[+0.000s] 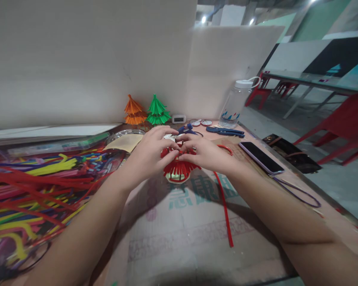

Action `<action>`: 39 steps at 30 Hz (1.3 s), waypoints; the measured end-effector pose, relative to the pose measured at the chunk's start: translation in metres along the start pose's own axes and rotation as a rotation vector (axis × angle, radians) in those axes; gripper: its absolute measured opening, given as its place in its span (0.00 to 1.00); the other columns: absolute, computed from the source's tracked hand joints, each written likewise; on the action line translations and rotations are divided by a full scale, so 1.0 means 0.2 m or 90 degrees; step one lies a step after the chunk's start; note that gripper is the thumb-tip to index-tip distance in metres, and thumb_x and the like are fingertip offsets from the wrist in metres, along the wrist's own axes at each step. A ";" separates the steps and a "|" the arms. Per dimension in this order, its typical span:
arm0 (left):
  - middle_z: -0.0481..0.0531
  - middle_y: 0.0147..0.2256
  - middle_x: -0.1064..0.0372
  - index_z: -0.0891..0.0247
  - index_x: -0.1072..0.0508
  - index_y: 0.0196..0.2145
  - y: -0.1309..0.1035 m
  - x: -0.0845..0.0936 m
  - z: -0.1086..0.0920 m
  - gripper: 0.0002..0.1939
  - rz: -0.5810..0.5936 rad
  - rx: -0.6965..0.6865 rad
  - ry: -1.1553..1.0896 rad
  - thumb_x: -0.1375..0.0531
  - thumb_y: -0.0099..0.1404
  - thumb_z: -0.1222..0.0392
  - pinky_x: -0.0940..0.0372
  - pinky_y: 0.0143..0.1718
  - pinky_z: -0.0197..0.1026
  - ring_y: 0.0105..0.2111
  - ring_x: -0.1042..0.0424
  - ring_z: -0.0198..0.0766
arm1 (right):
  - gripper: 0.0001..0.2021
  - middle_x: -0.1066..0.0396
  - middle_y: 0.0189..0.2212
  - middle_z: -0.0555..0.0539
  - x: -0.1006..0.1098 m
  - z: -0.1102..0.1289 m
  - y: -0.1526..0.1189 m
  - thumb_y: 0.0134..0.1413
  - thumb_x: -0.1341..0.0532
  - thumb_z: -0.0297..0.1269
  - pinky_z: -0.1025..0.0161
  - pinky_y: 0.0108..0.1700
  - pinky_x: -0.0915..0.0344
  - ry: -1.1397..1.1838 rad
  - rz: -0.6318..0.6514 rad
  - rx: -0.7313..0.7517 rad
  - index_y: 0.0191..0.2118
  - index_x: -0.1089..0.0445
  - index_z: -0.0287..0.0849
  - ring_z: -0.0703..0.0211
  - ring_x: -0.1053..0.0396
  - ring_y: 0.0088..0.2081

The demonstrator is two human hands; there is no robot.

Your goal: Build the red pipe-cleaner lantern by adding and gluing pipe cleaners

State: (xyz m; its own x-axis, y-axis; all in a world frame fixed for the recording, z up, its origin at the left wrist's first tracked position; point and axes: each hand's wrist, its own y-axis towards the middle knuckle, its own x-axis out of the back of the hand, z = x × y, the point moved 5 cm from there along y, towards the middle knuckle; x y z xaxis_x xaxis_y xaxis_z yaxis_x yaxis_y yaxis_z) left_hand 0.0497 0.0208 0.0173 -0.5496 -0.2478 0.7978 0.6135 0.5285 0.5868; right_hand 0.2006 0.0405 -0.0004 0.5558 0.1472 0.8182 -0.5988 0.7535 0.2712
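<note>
Ornament (179,169) pinched between my half-curled left hand (155,149) and right hand (204,153), I should press lightly so it keeps its shape.

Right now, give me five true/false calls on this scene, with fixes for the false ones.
1. The left hand and right hand are both at the red fringed piece. True.
2. The phone lies to the left of both hands. False: the phone lies to their right.
3. The green tree stands beside the orange tree. True.
4. The bottle is tipped on its side. False: the bottle stands upright.
5. A red strip lies to the right of the red fringed piece. True.
</note>
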 end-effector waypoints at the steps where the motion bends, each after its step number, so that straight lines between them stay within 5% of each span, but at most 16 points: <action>1: 0.59 0.54 0.30 0.61 0.22 0.37 0.00 0.00 0.00 0.08 -0.001 0.002 0.000 0.42 0.71 0.61 0.37 0.60 0.56 0.57 0.33 0.49 | 0.04 0.31 0.59 0.43 0.00 0.00 0.00 0.61 0.34 0.33 0.48 0.64 0.40 0.003 0.002 0.001 0.38 0.20 0.44 0.49 0.35 0.61; 13: 0.58 0.54 0.29 0.61 0.23 0.37 0.00 0.01 0.00 0.08 0.013 0.009 -0.004 0.42 0.70 0.61 0.37 0.60 0.57 0.58 0.33 0.49 | 0.04 0.30 0.58 0.44 0.00 -0.01 0.00 0.60 0.34 0.32 0.50 0.63 0.38 0.008 -0.003 0.012 0.38 0.20 0.45 0.50 0.33 0.59; 19: 0.60 0.60 0.35 0.59 0.26 0.49 -0.03 0.04 0.05 0.13 0.064 0.056 -0.068 0.41 0.67 0.61 0.39 0.63 0.56 0.63 0.38 0.49 | 0.05 0.30 0.59 0.43 0.00 0.00 0.00 0.60 0.34 0.33 0.47 0.64 0.39 0.008 -0.003 0.006 0.40 0.19 0.45 0.48 0.32 0.60; 22: 0.59 0.60 0.36 0.58 0.26 0.48 -0.04 0.02 0.08 0.11 0.121 0.074 -0.101 0.40 0.67 0.59 0.40 0.63 0.56 0.64 0.39 0.49 | 0.06 0.31 0.60 0.41 0.00 0.00 0.00 0.60 0.34 0.33 0.49 0.65 0.40 0.007 0.005 -0.003 0.40 0.19 0.43 0.48 0.33 0.61; 28: 0.58 0.60 0.37 0.58 0.25 0.46 -0.05 -0.02 0.11 0.09 0.116 0.081 -0.155 0.40 0.68 0.58 0.39 0.63 0.53 0.63 0.37 0.47 | 0.05 0.31 0.60 0.42 0.01 -0.01 -0.01 0.59 0.34 0.35 0.48 0.64 0.39 0.005 -0.001 -0.004 0.40 0.20 0.44 0.47 0.34 0.62; 34: 0.58 0.60 0.36 0.59 0.25 0.46 -0.05 -0.02 0.12 0.09 0.116 0.072 -0.143 0.39 0.69 0.58 0.40 0.64 0.52 0.63 0.37 0.47 | 0.04 0.26 0.53 0.43 0.11 0.04 -0.04 0.58 0.33 0.35 0.46 0.63 0.39 -0.026 -0.080 0.050 0.39 0.24 0.43 0.47 0.32 0.59; 39: 0.60 0.60 0.36 0.60 0.23 0.42 -0.04 -0.02 0.11 0.07 0.111 0.072 -0.134 0.40 0.70 0.57 0.41 0.64 0.54 0.63 0.37 0.49 | 0.04 0.29 0.56 0.43 0.12 0.10 -0.06 0.62 0.36 0.34 0.50 0.61 0.38 -0.052 -0.123 0.079 0.40 0.22 0.45 0.51 0.32 0.59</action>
State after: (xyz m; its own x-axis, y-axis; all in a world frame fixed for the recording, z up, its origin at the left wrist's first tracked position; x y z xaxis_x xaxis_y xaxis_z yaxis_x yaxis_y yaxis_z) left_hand 0.0351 0.0353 0.0059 -0.5535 0.0221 0.8326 0.6482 0.6391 0.4140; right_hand 0.2101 0.0230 0.0258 0.6218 -0.0482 0.7817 -0.5548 0.6774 0.4831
